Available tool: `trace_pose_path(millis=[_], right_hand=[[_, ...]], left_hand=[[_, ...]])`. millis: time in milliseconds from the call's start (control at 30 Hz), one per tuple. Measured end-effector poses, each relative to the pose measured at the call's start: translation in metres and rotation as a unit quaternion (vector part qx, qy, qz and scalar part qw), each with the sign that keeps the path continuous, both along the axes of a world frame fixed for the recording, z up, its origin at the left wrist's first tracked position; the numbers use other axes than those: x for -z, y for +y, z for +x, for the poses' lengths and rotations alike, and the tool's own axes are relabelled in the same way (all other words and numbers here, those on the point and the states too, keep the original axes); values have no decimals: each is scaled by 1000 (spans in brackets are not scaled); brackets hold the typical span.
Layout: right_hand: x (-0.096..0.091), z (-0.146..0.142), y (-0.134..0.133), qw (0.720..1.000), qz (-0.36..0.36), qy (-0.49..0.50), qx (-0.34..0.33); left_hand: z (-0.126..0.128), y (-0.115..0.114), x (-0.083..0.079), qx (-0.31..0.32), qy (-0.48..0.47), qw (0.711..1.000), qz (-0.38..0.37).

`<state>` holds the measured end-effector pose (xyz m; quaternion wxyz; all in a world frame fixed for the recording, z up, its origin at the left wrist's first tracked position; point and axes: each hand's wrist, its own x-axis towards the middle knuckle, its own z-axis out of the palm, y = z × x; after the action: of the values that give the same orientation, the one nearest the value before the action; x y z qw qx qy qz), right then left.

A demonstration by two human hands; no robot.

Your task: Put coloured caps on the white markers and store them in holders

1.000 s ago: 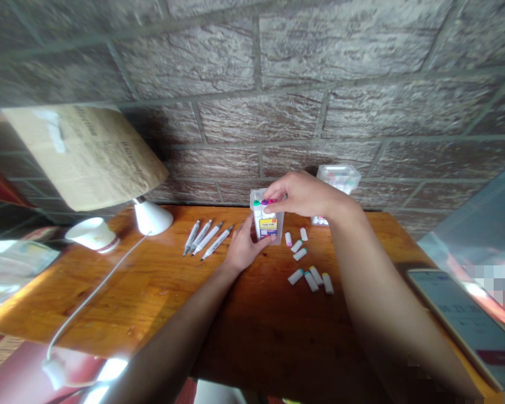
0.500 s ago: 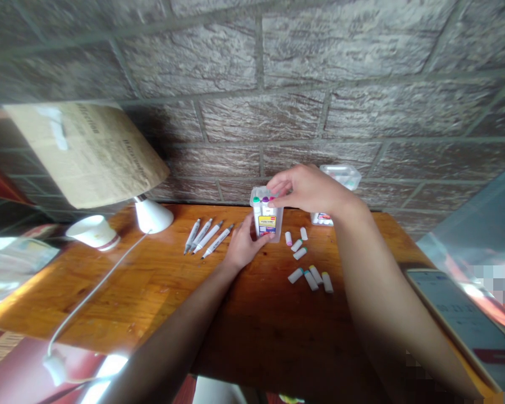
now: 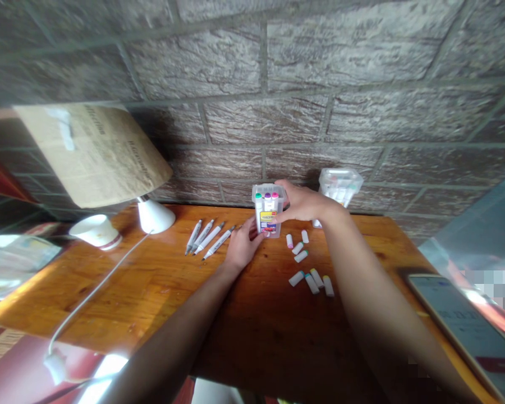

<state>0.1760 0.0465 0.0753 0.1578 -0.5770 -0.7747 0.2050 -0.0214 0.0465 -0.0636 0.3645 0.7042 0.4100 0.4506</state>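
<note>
A clear plastic marker case (image 3: 270, 227) with a yellow and blue label stands upright near the wall. Markers with green, purple and pink ends show inside it. My left hand (image 3: 242, 244) is wrapped round its lower left side. On the case's right side, my right hand (image 3: 301, 203) grips with the thumb in front and the fingers behind, partly hidden. To the left lie several uncapped grey-white markers (image 3: 212, 242), side by side. Several loose white marker caps (image 3: 311, 283) with coloured ends are scattered to the right.
A second clear marker case (image 3: 340, 178) stands behind my right forearm. At left are a lamp (image 3: 155, 217) with a paper shade, its white cord, and a paper cup (image 3: 95, 230) lying tilted. A tablet-like screen (image 3: 454, 320) rests at the right edge. The stone-patterned wall closes off the back.
My right hand has come down from above the case's open top to its right side and now grips it there. My left hand stays on the case. The loose caps and markers look unmoved.
</note>
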Motion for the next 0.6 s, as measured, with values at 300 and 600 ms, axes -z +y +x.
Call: trace_pose_path(millis=[300, 600], right_hand=[[15, -7, 13, 997, 55, 4, 47], [17, -5, 14, 996, 68, 16, 63]], left_hand=[[-4, 3, -1, -92, 93, 990, 62], [-3, 3, 4, -38, 91, 993, 61]])
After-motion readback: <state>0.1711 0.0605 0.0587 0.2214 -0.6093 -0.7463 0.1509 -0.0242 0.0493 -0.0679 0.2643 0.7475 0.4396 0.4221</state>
